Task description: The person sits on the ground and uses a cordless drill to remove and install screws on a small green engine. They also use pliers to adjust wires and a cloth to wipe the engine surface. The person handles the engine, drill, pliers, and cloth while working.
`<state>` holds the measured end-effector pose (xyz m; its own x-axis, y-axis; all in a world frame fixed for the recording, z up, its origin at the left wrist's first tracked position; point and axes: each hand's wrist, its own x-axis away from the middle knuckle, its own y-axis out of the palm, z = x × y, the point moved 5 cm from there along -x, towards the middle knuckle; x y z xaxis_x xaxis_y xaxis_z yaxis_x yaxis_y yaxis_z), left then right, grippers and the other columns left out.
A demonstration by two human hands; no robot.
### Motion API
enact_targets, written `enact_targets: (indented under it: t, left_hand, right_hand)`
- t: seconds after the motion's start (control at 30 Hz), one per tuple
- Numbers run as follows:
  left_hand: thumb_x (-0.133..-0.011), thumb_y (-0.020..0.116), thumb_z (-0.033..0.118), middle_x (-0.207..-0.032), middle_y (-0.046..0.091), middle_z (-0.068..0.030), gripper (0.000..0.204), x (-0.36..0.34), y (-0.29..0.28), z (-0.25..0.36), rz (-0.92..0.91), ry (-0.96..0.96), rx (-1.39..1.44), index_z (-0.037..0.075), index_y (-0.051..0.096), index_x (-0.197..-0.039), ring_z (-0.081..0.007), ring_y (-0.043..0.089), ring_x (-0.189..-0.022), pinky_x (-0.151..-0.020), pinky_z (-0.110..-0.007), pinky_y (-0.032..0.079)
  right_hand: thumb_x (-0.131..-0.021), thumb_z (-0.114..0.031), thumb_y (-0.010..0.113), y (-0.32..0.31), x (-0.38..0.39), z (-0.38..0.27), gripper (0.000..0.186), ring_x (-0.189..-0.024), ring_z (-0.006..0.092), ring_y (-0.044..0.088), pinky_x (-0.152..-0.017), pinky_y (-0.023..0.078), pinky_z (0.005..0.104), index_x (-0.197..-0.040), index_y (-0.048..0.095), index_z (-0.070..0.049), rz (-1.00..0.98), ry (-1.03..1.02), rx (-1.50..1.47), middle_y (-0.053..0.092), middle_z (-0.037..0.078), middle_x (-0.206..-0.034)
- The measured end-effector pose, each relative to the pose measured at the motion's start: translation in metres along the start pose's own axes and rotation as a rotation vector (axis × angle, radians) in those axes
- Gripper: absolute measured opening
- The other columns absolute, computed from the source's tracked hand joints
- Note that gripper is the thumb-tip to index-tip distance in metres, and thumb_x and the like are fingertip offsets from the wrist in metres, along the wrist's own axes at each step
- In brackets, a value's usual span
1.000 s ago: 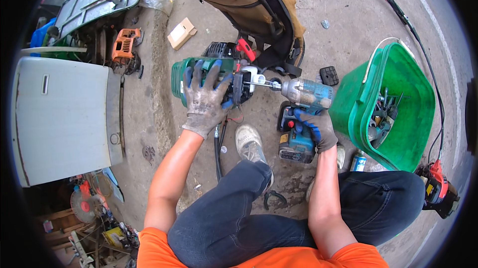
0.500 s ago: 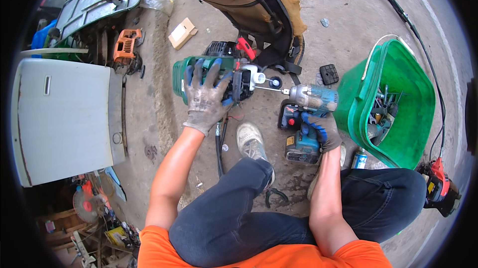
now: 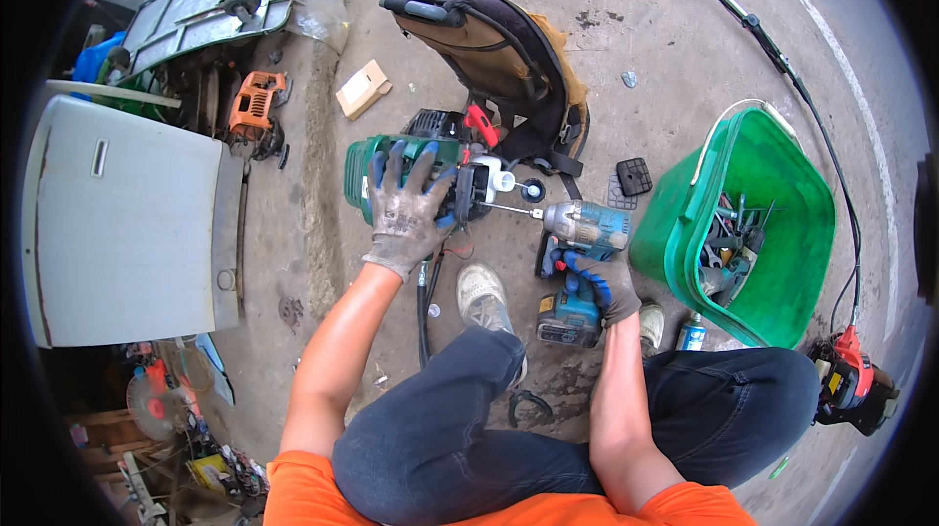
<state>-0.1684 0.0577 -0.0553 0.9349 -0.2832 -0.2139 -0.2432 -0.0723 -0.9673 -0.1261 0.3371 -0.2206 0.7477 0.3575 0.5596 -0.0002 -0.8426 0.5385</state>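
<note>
Head view: right grip (image 3: 606, 288) wraps one impact driver (image 3: 589, 225); left grip (image 3: 407, 205) lies spread on one green engine (image 3: 358, 174).

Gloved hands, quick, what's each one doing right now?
Left hand: open, fingers spread on the small green-cased engine.
Right hand: closed around the grip of the blue cordless impact driver.
</note>
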Motion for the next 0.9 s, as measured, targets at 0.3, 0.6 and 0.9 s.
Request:
enact_targets:
  t: [0.3,0.6,0.9]
  left_hand:
    - [-0.059,0.092,0.033,-0.153,0.05,-0.0112,0.074,0.001,0.002,-0.001,0.01,-0.005,0.006,0.024,0.071,-0.13,-0.0452,0.036,-0.146,-0.123,-0.065,0.02]
    - [-0.062,0.091,0.035,-0.15,0.053,-0.0107,0.069,0.001,0.0,-0.002,0.008,-0.007,-0.009,0.025,0.071,-0.127,-0.0455,0.038,-0.145,-0.122,-0.067,0.02]
    - [-0.054,0.094,0.032,-0.152,0.051,-0.011,0.079,0.002,0.004,-0.002,0.011,0.003,-0.002,0.026,0.07,-0.13,-0.0445,0.034,-0.147,-0.123,-0.065,0.02]
  right_hand:
    - [-0.091,-0.005,0.078,0.009,0.006,-0.016,0.029,-0.075,0.0154,0.07,-0.061,0.057,0.0275,-0.118,0.073,0.003,0.008,-0.082,0.009,0.076,0.009,-0.099]
    - [-0.092,-0.013,0.08,-0.002,-0.007,0.014,0.027,-0.077,0.0135,0.07,-0.067,0.057,0.0286,-0.115,0.076,0.002,-0.061,-0.007,0.058,0.077,0.007,-0.097]
    - [-0.092,0.002,0.072,0.001,-0.012,0.009,0.03,-0.058,0.0159,0.063,-0.05,0.054,0.0302,-0.122,0.068,-0.001,0.002,-0.03,0.072,0.073,0.01,-0.091]
